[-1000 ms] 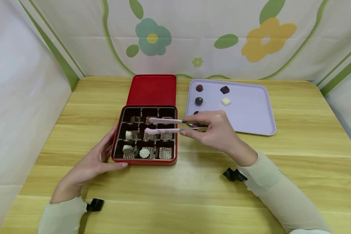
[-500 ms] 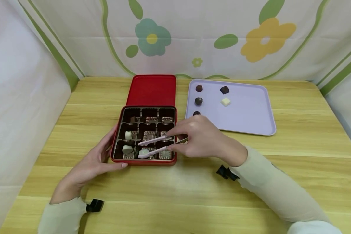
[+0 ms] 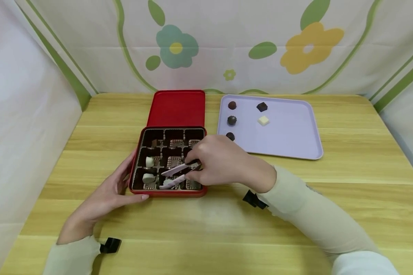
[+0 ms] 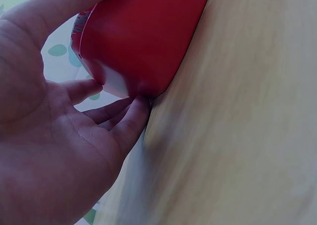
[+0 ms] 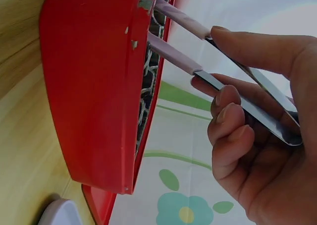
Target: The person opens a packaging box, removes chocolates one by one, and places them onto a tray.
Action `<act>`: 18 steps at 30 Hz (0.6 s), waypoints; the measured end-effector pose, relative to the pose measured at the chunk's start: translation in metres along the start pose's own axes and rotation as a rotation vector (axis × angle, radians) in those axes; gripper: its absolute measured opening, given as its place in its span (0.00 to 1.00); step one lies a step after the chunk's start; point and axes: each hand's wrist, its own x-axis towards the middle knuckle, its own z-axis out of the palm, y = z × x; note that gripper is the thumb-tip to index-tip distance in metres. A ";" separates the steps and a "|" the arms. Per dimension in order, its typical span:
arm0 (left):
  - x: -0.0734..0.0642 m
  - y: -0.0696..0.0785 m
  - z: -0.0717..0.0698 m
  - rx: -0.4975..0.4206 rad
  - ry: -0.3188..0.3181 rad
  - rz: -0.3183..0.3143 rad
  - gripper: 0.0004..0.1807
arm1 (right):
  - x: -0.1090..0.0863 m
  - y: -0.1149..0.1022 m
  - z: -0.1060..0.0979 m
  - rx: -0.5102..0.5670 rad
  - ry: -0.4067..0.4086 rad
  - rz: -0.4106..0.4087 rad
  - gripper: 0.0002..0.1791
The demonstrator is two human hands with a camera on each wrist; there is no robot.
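Observation:
My left hand (image 3: 104, 194) holds the near left corner of a red tin (image 3: 173, 193), thumb along its front and fingers against its side. In the left wrist view the fingertips touch the tin's wall (image 4: 138, 41) low by the table. My right hand (image 3: 223, 160) grips pink-tipped metal tongs (image 5: 176, 56). Their tips reach into the front middle compartment, either side of a white fluted chocolate (image 3: 166, 182) that they partly hide. Whether they squeeze it, I cannot tell. Two white chocolates (image 3: 148, 178) and a dark brown one (image 3: 155, 143) occupy the left column.
A red lid (image 3: 177, 109) lies behind the tin. To the right is a lilac tray (image 3: 289, 137) bearing dark round chocolates (image 3: 231, 120) in a column, a dark square one (image 3: 262, 107) and a white square one (image 3: 263, 120). A patterned curtain (image 3: 213, 30) hangs behind the table.
My right hand has moved left and toward me, bringing the tongs from above the tin's middle down to the white fluted chocolate in front. The left hand keeps its place at the tin.

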 end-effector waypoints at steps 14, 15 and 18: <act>-0.001 -0.002 0.001 -0.007 0.004 0.003 0.68 | 0.000 0.001 0.003 0.034 0.034 -0.065 0.09; -0.001 -0.002 0.001 -0.005 0.005 0.006 0.68 | 0.000 0.002 0.004 0.038 0.042 -0.067 0.09; -0.001 -0.002 0.000 0.002 0.004 0.015 0.68 | -0.003 0.004 0.004 0.062 0.072 -0.073 0.09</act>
